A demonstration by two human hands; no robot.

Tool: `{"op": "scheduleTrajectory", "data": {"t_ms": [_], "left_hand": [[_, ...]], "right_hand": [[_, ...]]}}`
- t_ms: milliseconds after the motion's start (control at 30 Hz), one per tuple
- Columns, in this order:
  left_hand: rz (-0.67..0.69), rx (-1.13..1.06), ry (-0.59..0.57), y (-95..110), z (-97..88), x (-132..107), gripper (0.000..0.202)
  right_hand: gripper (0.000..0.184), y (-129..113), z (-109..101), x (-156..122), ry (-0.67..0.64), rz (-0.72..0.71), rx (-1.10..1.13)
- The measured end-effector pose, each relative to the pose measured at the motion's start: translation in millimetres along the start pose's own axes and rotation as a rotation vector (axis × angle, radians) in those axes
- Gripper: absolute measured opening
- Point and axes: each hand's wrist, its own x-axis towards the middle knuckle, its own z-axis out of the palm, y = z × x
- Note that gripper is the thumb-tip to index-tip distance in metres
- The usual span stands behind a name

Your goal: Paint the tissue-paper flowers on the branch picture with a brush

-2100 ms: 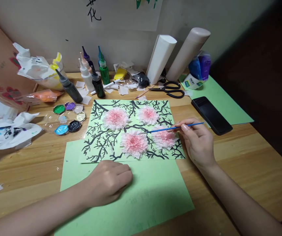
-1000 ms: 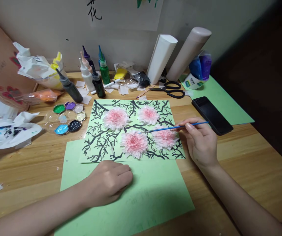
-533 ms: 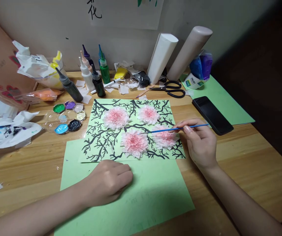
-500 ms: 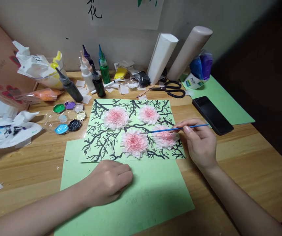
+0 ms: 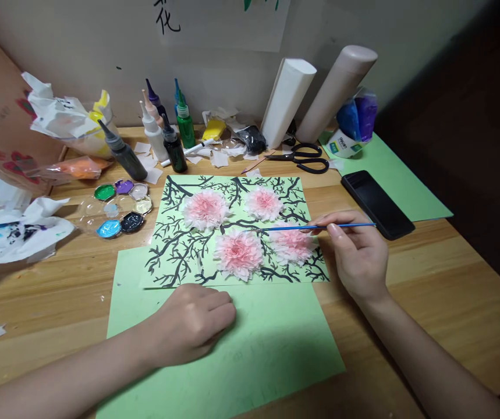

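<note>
My right hand (image 5: pixel 357 256) pinches a thin blue paintbrush (image 5: pixel 319 227); its tip points left over the painted black branches, between the pink paper flowers (image 5: pixel 237 254). These flowers sit on a light green painted sheet (image 5: pixel 171 233). My left hand (image 5: pixel 192 323) rests as a loose fist on a larger plain green sheet (image 5: pixel 267 343), just below the painted sheet's lower edge, with nothing seen in it.
A paint palette (image 5: pixel 116 209) lies left of the painting, with several squeeze bottles (image 5: pixel 173 148) behind it. Scissors (image 5: pixel 304 158), two paper rolls (image 5: pixel 287 102) and a black phone (image 5: pixel 376 203) sit at the back right. Crumpled stained tissue (image 5: pixel 9 235) lies far left.
My right hand and the brush have shifted slightly right and the brush has levelled out. My left hand has not moved.
</note>
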Motion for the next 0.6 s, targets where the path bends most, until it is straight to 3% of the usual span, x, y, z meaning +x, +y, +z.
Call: {"op": "scheduleTrajectory", "data": {"t_ms": [600], "left_hand": [[-0.002, 0.001, -0.007, -0.5, 0.1, 0.4, 0.024]], "right_hand": [[0.009, 3.0, -0.4, 0.2, 0.005, 0.017, 0.044]]}}
